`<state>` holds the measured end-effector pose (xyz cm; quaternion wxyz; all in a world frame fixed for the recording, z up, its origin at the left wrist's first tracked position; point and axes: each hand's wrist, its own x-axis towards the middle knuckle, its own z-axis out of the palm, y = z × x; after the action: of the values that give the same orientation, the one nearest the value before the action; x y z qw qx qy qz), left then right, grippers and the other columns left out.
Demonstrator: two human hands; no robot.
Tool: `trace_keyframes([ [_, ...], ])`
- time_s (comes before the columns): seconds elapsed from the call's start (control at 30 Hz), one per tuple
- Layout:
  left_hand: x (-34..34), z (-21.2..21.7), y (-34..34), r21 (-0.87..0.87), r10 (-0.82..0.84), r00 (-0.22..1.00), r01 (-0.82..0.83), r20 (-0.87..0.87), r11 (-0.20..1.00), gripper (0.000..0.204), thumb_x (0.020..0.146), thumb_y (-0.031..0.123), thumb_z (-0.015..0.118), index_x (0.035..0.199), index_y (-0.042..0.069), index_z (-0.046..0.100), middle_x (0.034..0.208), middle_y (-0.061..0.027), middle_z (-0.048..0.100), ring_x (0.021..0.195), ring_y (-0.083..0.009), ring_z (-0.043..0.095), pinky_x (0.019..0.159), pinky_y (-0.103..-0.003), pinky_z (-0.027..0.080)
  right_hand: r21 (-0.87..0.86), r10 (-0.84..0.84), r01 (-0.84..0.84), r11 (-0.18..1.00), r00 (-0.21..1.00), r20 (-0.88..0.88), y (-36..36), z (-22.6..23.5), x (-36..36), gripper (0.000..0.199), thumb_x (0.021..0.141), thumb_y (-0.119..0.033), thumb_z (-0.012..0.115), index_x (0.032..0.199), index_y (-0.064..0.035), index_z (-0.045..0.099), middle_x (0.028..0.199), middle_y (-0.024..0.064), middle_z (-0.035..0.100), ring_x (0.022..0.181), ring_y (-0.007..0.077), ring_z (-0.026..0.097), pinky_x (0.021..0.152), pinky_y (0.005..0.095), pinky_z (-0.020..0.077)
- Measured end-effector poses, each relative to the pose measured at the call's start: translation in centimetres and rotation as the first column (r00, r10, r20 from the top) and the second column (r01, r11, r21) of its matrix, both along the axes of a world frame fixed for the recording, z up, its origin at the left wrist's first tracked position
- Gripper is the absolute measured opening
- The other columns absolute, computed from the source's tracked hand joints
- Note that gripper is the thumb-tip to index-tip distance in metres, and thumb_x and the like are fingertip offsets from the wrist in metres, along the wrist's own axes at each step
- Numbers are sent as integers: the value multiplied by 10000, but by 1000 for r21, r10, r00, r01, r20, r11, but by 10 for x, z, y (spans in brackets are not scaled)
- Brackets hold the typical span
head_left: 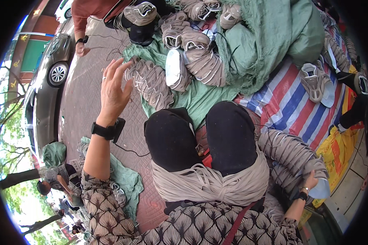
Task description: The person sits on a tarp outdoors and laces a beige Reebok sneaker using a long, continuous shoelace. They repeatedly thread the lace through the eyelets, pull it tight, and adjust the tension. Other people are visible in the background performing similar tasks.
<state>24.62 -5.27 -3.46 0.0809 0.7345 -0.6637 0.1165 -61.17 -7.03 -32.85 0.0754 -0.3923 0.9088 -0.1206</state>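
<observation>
My left hand [114, 92] is raised over the paving to the left of my knees. Its fingers are spread and nothing is in them. Far to the right, my right hand [311, 180] is closed on the end shoe upper [315, 168] of a long nested stack of beige-grey uppers [286, 147]. A pale blue underside [320, 189] shows beside that hand; its fingertips are partly hidden. Across my lap lies a thick bundle of beige flat shoelaces [208, 183], gathered in the middle.
More stacked uppers [204, 61] lie ahead on green woven sacking [257, 41]. A striped tarp [290, 98] and a yellow sack [335, 153] are on the right. Another person's hand [82, 49] is at the upper left, near a parked car [45, 90].
</observation>
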Motion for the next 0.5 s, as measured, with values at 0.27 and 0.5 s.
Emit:
trace_keyframes([
  [0.27,30,-71,-29,134,79,959,-43,-271,990,427,815,114,672,1232,72,593,1281,-155,576,1230,-344,518,1048,-430,400,54,183,-228,972,883,433,-4,-9,38,577,835,-342,721,1134,124,555,1127,184,631,933,322,649,794,427,516],
  [0.5,64,-250,-70,442,373,814,-162,-445,882,677,751,267,768,1301,-29,508,1250,-246,593,1190,-382,552,1007,-439,439,306,-175,-51,951,727,664,-9,22,81,685,862,-310,721,1367,61,446,1214,173,616,1059,302,621,894,425,503],
])
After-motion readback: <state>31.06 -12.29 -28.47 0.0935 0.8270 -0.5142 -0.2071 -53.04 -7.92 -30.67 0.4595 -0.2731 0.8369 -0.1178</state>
